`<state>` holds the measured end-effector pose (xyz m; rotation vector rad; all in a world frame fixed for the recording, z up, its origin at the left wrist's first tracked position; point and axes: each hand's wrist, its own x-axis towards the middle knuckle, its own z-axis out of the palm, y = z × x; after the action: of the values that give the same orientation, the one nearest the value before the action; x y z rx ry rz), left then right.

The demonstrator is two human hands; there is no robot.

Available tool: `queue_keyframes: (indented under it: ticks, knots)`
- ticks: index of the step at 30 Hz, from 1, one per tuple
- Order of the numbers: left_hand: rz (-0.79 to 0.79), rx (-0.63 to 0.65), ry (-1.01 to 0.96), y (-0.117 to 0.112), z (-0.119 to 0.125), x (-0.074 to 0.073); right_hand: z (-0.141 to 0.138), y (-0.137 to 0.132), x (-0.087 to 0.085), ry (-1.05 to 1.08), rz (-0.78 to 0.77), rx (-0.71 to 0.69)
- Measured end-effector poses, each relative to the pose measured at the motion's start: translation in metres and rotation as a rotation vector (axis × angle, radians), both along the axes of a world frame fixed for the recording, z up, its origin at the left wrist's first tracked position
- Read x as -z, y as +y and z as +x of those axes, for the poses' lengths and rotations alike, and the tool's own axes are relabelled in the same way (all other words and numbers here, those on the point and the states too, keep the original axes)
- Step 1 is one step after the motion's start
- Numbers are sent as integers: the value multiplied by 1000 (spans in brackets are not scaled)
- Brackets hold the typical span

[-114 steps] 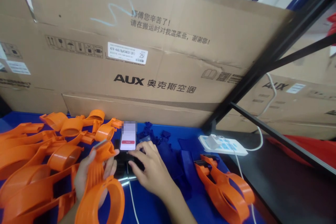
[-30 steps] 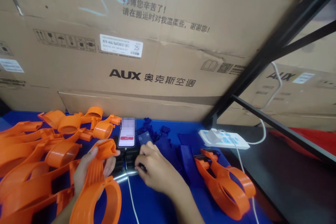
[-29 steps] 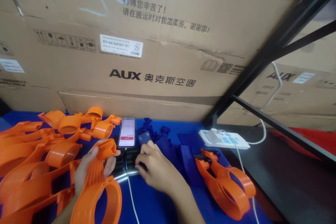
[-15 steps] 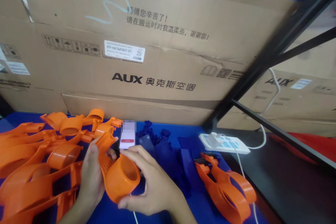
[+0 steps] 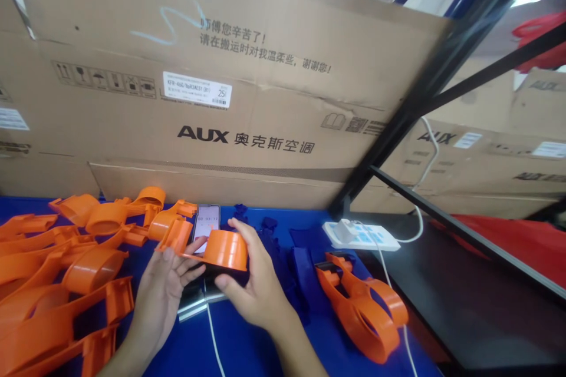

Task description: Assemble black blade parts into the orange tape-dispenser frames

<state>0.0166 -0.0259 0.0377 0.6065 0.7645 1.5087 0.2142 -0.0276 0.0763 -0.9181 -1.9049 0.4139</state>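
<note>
Both hands hold one orange plastic piece with a wide ring (image 5: 226, 249) at one end and a flat arm leading to a bracket-like end. My left hand (image 5: 161, 283) grips the bracket end between thumb and fingers, with some fingers spread beneath the arm. My right hand (image 5: 256, 280) is curved round the ring, fingers at its top and far side, thumb low near its base. The ring now stands with its curved wall toward me. Just behind the piece lies a phone (image 5: 207, 219) with a lit screen, partly covered by the piece and my fingers.
Similar orange pieces (image 5: 95, 271) pile up at left. Blue plastic parts (image 5: 305, 274) lie behind my right hand. Further right are orange pieces with black fittings (image 5: 365, 312) and a white power strip (image 5: 360, 237) with cables. A large cardboard box (image 5: 247, 106) stands behind.
The orange piece has been turned from tilted, with its ring opening visible, to nearly level. My left fingers have spread somewhat. The view has shifted a little to the right.
</note>
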Motion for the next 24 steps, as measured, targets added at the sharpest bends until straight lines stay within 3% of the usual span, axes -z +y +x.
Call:
queue_keyframes:
  ticks: [6,15,17,20,22,24]
  knots:
    - [-42,74,43,5,-1,-2,11,-2,-12,-199,-16,112]
    - [3,120,137,-4,8,-9,7,-16,-33,-157,-34,201]
    - [27,149,147,-3,7,-10,25,-7,-42,-182,-21,260]
    - [76,145,154,-1,3,-9,73,22,-59,-238,-19,528]
    - [105,131,162,-1,1,-8,107,46,-67,-396,-165,720]
    - [133,121,164,-1,2,-7,135,68,-68,-455,-266,778]
